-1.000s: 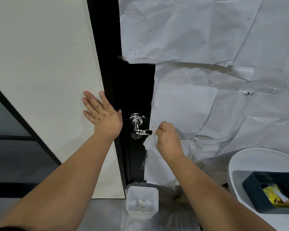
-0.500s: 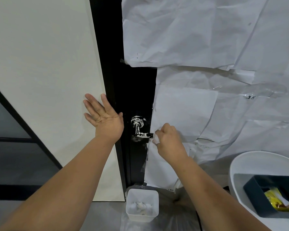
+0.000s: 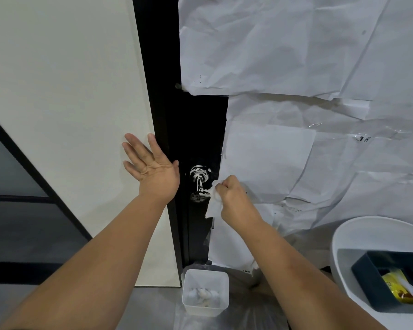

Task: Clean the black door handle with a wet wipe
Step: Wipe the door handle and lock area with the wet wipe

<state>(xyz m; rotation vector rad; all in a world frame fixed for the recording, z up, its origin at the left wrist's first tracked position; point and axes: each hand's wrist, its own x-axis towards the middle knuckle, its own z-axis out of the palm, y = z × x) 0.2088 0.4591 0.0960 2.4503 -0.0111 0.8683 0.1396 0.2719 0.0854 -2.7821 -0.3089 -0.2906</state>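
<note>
The black door handle (image 3: pixel 199 182) sticks out from the black door (image 3: pixel 196 129), smeared with white streaks on its round base and lever. My right hand (image 3: pixel 234 196) is closed around a white wet wipe (image 3: pixel 214 201) and presses it against the lever's right end; a flap of the wipe hangs down below the fist. My left hand (image 3: pixel 153 170) lies flat with fingers spread on the white wall and door frame, just left of the handle.
Crumpled white paper (image 3: pixel 296 67) is taped over most of the door. On the floor below stands a small white bin (image 3: pixel 205 294) holding used wipes. At the lower right, a white round tub (image 3: pixel 358 236) holds a dark tray with a yellow packet (image 3: pixel 401 289).
My right hand has slid the wipe left along the lever toward the handle's base, and more of the wipe now hangs below the fist. My left hand has stayed flat on the wall.
</note>
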